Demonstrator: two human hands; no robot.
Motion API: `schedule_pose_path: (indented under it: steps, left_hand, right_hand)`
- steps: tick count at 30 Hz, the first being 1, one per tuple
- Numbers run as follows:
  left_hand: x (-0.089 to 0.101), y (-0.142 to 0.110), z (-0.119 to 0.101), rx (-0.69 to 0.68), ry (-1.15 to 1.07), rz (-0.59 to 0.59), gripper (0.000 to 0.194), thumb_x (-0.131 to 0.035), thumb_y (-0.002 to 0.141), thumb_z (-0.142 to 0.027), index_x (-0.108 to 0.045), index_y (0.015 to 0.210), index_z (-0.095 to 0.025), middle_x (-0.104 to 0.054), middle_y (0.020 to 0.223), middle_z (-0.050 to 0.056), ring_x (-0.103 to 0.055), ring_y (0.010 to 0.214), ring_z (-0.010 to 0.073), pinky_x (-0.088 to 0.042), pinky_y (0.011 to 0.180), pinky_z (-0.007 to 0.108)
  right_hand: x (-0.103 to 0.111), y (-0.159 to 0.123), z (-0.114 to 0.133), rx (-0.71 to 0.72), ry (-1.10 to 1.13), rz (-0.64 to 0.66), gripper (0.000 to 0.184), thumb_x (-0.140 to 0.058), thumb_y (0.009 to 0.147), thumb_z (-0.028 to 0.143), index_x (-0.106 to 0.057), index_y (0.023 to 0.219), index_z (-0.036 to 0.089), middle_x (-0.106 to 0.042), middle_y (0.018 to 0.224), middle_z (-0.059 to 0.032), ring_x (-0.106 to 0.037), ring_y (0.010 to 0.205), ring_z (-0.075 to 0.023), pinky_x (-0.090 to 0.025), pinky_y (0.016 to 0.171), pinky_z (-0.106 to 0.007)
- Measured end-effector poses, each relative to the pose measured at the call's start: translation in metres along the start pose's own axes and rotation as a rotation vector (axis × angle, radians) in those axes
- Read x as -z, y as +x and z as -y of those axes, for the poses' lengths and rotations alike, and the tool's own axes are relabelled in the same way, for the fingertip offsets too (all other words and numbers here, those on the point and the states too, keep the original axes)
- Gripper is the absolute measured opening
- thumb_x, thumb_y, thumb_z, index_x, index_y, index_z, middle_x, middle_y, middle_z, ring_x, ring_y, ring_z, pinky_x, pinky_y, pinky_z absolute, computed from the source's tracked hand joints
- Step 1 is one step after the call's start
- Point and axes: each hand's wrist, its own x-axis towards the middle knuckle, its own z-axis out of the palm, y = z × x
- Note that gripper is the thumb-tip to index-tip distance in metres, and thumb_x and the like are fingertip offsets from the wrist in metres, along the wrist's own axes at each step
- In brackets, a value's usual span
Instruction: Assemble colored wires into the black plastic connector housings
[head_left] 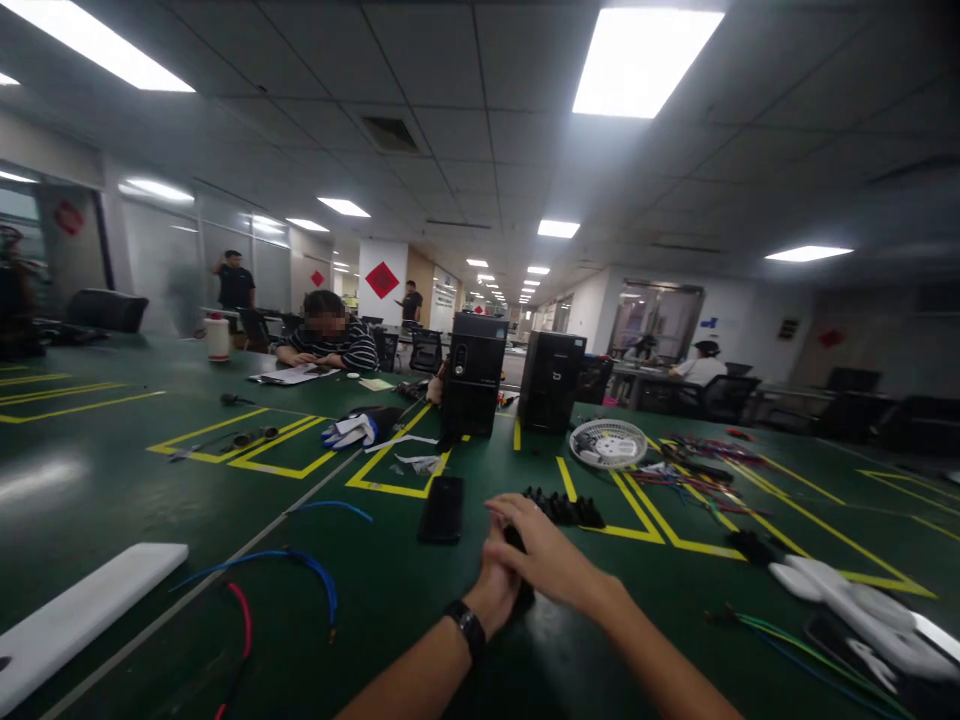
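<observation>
Black piece (523,598), one, toward the desk's (375,600) near edge: my left hand (495,578) grips it; right hand's (534,540) hold, cannot tell. Slack fingers could drop it.

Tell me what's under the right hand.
Beneath the right hand: part of the left hand and part of a black object. The rest is covered, so the object can't be identified.

Lit by bright ceiling panels (649,62). Furnished with black chairs (426,350) past far edge of green tabletop (375,590); beyond, white pillar (399,258) with red diamond (382,280), glass doors (656,320) farther right.
</observation>
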Motion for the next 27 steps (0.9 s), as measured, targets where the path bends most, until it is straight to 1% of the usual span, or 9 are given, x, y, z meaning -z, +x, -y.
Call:
schedule_pose_path:
  steps: [2, 4, 6, 9, 13, 16, 19, 24, 27]
  left_hand:
    - [-0.002, 0.005, 0.004, 0.022, 0.013, -0.091, 0.052, -0.033, 0.088, -0.058, -0.052, 0.113, -0.017, -0.062, 0.109, 0.012, -0.06, 0.101, 0.0211, -0.047, 0.086, 0.031]
    - [-0.003, 0.007, 0.009, 0.046, 0.066, -0.105, 0.053, -0.037, 0.086, -0.058, -0.048, 0.117, -0.017, -0.062, 0.106, 0.012, -0.062, 0.095, 0.0207, -0.048, 0.084, 0.033]
    - [-0.003, 0.007, 0.014, 0.023, 0.154, -0.015, 0.053, -0.041, 0.086, -0.056, -0.041, 0.123, -0.019, -0.062, 0.105, 0.012, -0.062, 0.091, 0.0194, -0.047, 0.084, 0.034]
    - [-0.002, 0.004, 0.017, -0.075, 0.38, 0.064, 0.057, -0.047, 0.085, -0.051, -0.033, 0.129, -0.019, -0.06, 0.108, 0.014, -0.062, 0.089, 0.0187, -0.046, 0.084, 0.035]
    - [-0.005, 0.002, 0.022, -0.292, 0.774, 0.088, 0.046, -0.049, 0.084, -0.042, -0.044, 0.122, -0.016, -0.054, 0.116, 0.015, -0.055, 0.102, 0.0214, -0.042, 0.089, 0.036]
    - [-0.006, 0.004, 0.025, -0.384, 0.933, 0.131, 0.039, -0.049, 0.083, -0.037, -0.051, 0.116, -0.017, -0.052, 0.119, 0.013, -0.05, 0.109, 0.0219, -0.039, 0.092, 0.035]
    - [-0.006, 0.006, 0.025, -0.361, 0.915, 0.132, 0.037, -0.051, 0.082, -0.036, -0.054, 0.114, -0.019, -0.055, 0.112, 0.011, -0.051, 0.106, 0.0216, -0.038, 0.091, 0.034]
    - [-0.008, 0.005, 0.02, -0.299, 0.783, 0.092, 0.037, -0.057, 0.078, -0.037, -0.056, 0.11, -0.018, -0.058, 0.101, 0.009, -0.054, 0.094, 0.0217, -0.039, 0.084, 0.031]
    - [-0.01, 0.003, 0.018, -0.256, 0.74, 0.111, 0.037, -0.059, 0.077, -0.038, -0.057, 0.109, -0.019, -0.06, 0.098, 0.007, -0.055, 0.092, 0.0213, -0.039, 0.082, 0.03]
  right_hand:
    - [0.007, -0.034, -0.024, -0.026, 0.041, 0.04, 0.059, -0.066, 0.077, 0.027, -0.045, 0.133, 0.023, -0.049, 0.132, -0.0076, -0.044, 0.122, -0.0217, -0.032, 0.104, -0.035]
    - [0.011, -0.057, -0.045, -0.037, 0.081, 0.043, 0.059, -0.066, 0.077, 0.024, -0.046, 0.132, 0.025, -0.051, 0.131, -0.0067, -0.046, 0.12, -0.0217, -0.033, 0.103, -0.036]
    - [0.018, -0.071, -0.067, -0.076, 0.099, 0.012, 0.058, -0.065, 0.077, 0.023, -0.046, 0.132, 0.026, -0.053, 0.13, -0.0062, -0.049, 0.117, -0.0219, -0.035, 0.101, -0.037]
    - [0.04, -0.084, -0.113, -0.247, 0.053, -0.064, 0.065, -0.063, 0.077, 0.022, -0.039, 0.137, 0.023, -0.055, 0.128, -0.0084, -0.05, 0.116, -0.023, -0.038, 0.099, -0.039]
    - [0.075, -0.097, -0.182, -0.518, -0.238, -0.123, 0.056, -0.057, 0.072, 0.008, -0.05, 0.127, 0.012, -0.055, 0.125, -0.015, -0.049, 0.117, -0.0256, -0.033, 0.102, -0.038]
    - [0.085, -0.095, -0.214, -0.556, -0.327, -0.114, 0.05, -0.051, 0.067, -0.001, -0.058, 0.116, 0.005, -0.058, 0.119, -0.0197, -0.05, 0.114, -0.0269, -0.034, 0.1, -0.036]
    - [0.08, -0.083, -0.226, -0.531, -0.332, -0.118, 0.05, -0.05, 0.067, -0.001, -0.058, 0.116, 0.003, -0.058, 0.118, -0.0208, -0.051, 0.114, -0.0261, -0.034, 0.1, -0.035]
    - [0.064, -0.069, -0.22, -0.471, -0.364, -0.096, 0.057, -0.052, 0.071, 0.007, -0.049, 0.128, 0.01, -0.055, 0.126, -0.0145, -0.05, 0.116, -0.0215, -0.034, 0.101, -0.035]
    - [0.07, -0.074, -0.217, -0.49, -0.42, -0.094, 0.061, -0.059, 0.073, 0.018, -0.045, 0.133, 0.017, -0.052, 0.131, -0.0097, -0.046, 0.12, -0.0203, -0.032, 0.102, -0.033]
